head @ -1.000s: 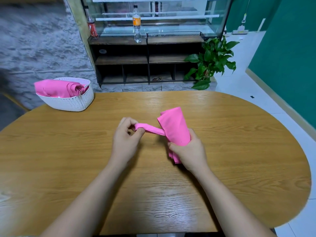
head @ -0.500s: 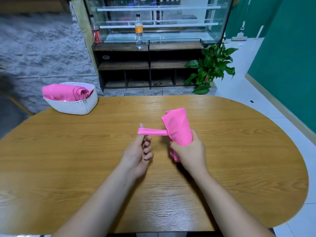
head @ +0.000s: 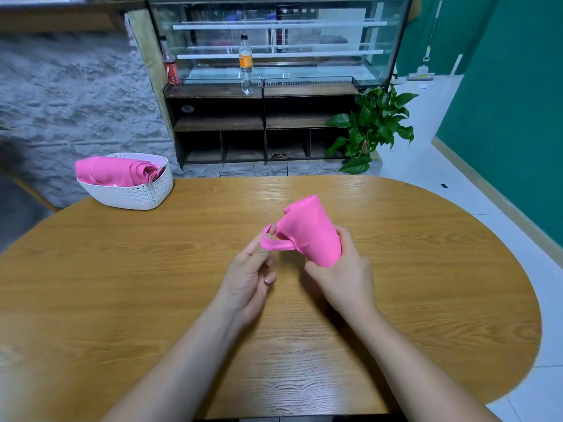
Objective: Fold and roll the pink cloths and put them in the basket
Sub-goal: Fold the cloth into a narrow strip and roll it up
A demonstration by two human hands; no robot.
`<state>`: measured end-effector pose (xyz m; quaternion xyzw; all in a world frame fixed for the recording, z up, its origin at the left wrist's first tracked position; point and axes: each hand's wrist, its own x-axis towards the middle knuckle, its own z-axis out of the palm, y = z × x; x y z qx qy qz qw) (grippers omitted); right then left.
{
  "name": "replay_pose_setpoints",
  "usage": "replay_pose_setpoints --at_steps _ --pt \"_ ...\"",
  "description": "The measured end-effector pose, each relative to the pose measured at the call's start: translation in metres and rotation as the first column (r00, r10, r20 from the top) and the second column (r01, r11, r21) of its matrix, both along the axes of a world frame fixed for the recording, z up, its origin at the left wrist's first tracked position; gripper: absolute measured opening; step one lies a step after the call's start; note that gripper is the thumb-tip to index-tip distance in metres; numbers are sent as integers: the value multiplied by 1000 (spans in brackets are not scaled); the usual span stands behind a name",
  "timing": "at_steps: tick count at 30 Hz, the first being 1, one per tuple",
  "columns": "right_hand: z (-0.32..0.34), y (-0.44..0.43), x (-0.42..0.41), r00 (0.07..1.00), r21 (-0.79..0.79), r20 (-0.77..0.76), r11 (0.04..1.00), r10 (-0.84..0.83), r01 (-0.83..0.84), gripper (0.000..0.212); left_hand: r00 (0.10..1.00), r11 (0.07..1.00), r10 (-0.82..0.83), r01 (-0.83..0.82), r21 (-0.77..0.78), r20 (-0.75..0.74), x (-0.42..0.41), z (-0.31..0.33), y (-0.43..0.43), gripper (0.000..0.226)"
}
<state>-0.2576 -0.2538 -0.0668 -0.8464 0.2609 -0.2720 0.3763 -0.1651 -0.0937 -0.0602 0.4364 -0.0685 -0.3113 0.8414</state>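
The pink rolled-up cloth [head: 310, 229] is up in the air over the middle of the light brown wooden table [head: 152, 284]. It stands tilted, with its wide top end leaning away from the person. The right hand [head: 344, 278] holds the bottom part of the roll, with the fingers and thumb curled around it. A thin pink strip [head: 275, 245] of the same cloth sticks out from the left side of the roll. The left hand [head: 249, 278] pinches this strip between the thumb and first finger, and the strip loops around the fingertip.

A white woven plastic basket [head: 134, 197] sits at the far left edge of the table, well apart from the hands. More pink rolled cloths [head: 115, 172] lie inside it.

Behind the table stands a glass case on dark wooden shelves [head: 274, 56]. A clear bottle with an orange label [head: 245, 63] and a bottle with a red label [head: 170, 68] stand on it. A leafy green plant [head: 371, 126] is beside the shelves.
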Motion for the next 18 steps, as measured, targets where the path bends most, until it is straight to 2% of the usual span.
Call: replay_pose_setpoints --at_steps 3,5,8,12,15,18 --pt "4 -3 -6 996 -248 -40 964 85 -92 91 994 996 -16 6 90 107 7 4 6 92" --pt "7 -8 -11 982 -407 -139 896 131 -177 97 988 990 -39 18 140 151 14 11 12 93" --pt "17 -13 -17 946 -565 -290 772 144 -291 97 978 979 -118 86 184 172 22 20 22 65" --pt "31 -14 -19 896 -675 -395 597 205 -434 92 932 927 -258 164 338 255 28 26 28 75" --pt "40 -13 -17 874 -719 -416 498 250 -485 88 871 875 -360 190 445 336 26 30 28 55" --pt "47 -12 -16 858 -740 -456 435 236 -513 84 814 828 -445 216 517 372 20 37 28 56"
